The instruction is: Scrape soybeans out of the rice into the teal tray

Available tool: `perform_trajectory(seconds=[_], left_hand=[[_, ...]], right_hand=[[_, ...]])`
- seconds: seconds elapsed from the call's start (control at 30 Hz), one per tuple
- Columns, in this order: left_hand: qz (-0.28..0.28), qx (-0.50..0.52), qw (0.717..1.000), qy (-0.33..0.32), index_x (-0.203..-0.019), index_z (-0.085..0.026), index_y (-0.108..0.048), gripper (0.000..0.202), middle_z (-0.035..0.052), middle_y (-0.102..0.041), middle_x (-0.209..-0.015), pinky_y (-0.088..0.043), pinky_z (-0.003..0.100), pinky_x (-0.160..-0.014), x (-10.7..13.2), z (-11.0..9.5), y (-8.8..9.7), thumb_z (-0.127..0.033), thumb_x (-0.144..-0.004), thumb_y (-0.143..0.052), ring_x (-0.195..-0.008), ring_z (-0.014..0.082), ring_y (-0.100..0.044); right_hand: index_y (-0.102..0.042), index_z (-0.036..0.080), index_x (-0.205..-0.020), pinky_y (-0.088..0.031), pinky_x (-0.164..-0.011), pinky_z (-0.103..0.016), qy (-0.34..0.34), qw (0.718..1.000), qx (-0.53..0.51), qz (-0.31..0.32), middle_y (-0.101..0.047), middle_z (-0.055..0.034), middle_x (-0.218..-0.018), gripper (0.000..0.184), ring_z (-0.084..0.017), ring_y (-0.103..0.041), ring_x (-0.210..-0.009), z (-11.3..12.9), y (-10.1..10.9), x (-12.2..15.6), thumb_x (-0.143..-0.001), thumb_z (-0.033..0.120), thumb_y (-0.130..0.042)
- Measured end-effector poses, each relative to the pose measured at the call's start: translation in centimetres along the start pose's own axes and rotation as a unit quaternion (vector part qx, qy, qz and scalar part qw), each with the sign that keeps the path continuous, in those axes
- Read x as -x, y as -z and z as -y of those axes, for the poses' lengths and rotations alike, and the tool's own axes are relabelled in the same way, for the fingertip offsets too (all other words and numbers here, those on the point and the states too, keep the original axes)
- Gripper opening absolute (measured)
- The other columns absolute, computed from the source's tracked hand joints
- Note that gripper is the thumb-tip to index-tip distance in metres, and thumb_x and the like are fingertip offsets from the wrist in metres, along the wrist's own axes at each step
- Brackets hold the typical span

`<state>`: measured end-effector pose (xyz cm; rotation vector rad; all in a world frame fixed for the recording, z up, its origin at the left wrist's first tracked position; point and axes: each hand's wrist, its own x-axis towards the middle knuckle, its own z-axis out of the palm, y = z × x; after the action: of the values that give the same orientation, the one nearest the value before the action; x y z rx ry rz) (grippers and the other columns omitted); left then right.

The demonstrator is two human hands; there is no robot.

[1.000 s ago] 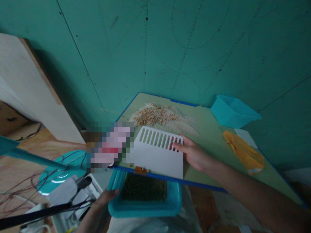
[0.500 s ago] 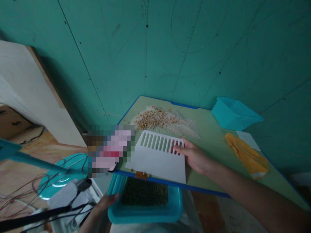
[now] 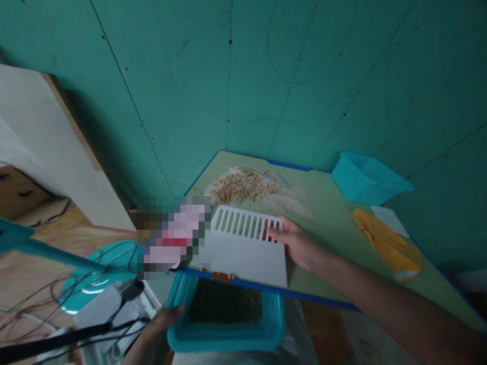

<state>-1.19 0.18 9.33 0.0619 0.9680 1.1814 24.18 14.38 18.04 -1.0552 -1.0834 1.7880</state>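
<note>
My right hand (image 3: 300, 246) grips the right end of a white slotted scraper (image 3: 243, 247), fingers through its slots, its lower edge at the near edge of a pale green board (image 3: 335, 253). A heap of tan grains and white rice (image 3: 258, 190) lies on the board behind the scraper. Below the board's blue rim, my left hand (image 3: 162, 320) holds the left side of a teal tray (image 3: 228, 334) filled with dark green beans.
A teal box (image 3: 367, 177) and a yellow cloth (image 3: 388, 246) sit at the board's right side. A green cutting mat (image 3: 266, 76) covers the table behind. A teal lamp base (image 3: 91, 276), wires and a dark rod lie at lower left.
The scraper and my right hand have shifted slightly left along the board's near edge. The teal tray stays under the edge in my left hand.
</note>
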Motion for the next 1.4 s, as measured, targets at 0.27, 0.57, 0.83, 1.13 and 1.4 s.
perform_trajectory(seconds=[0.27,0.57,0.83,1.13,1.4], left_hand=[[0.017,-0.011,1.0,0.0,-0.094,-0.026,-0.076,0.033,-0.0002,-0.075,-0.105,-0.041,0.043,-0.1,-0.2,-0.4,-0.4,-0.027,-0.062,-0.076,-0.121,0.0366,-0.049],[-0.001,-0.013,1.0,-0.017,-0.104,-0.024,-0.072,0.039,0.001,-0.075,-0.107,-0.043,0.043,-0.099,0.0,-0.2,0.0,-0.023,-0.065,-0.074,-0.118,0.0359,-0.053],[0.023,0.011,1.0,-0.007,-0.098,-0.028,-0.074,0.03,-0.0034,-0.071,-0.115,-0.04,0.039,-0.101,-0.4,0.1,0.6,-0.022,-0.069,-0.071,-0.123,0.0322,-0.048],[0.011,0.0,1.0,-0.008,-0.095,-0.026,-0.076,0.032,-0.0009,-0.073,-0.111,-0.043,0.039,-0.099,-0.3,-0.1,0.2,-0.023,-0.063,-0.076,-0.119,0.0345,-0.052],[0.047,-0.01,0.999,0.018,-0.085,-0.025,-0.078,0.018,-0.0004,-0.077,-0.098,-0.042,0.037,-0.099,0.1,0.0,-0.1,-0.021,-0.068,-0.074,-0.117,0.0309,-0.054]], right_hand=[[-0.058,0.02,-0.081,-0.04,-0.065,-0.028,-0.001,1.0,0.005,0.0,-0.065,0.0014,-0.072,0.027,-0.014,-0.057,-0.063,0.0,0.1,0.1,-0.061,0.028,-0.075],[-0.059,0.021,-0.082,-0.042,-0.067,-0.029,-0.003,1.0,-0.008,0.002,-0.067,0.0013,-0.071,0.029,-0.015,-0.059,-0.065,0.2,0.2,0.1,-0.06,0.028,-0.076],[-0.059,0.02,-0.08,-0.041,-0.065,-0.028,0.0,1.0,0.003,0.004,-0.067,0.0013,-0.071,0.027,-0.014,-0.058,-0.063,0.0,0.2,0.0,-0.061,0.029,-0.076],[-0.059,0.02,-0.081,-0.041,-0.065,-0.027,0.009,1.0,-0.008,0.008,-0.067,0.0013,-0.073,0.028,-0.013,-0.058,-0.065,-0.2,0.4,0.0,-0.061,0.029,-0.076],[-0.061,0.02,-0.082,-0.042,-0.066,-0.027,0.005,1.0,-0.002,0.002,-0.067,0.0016,-0.071,0.032,-0.014,-0.059,-0.065,0.2,0.8,0.4,-0.058,0.033,-0.079]])
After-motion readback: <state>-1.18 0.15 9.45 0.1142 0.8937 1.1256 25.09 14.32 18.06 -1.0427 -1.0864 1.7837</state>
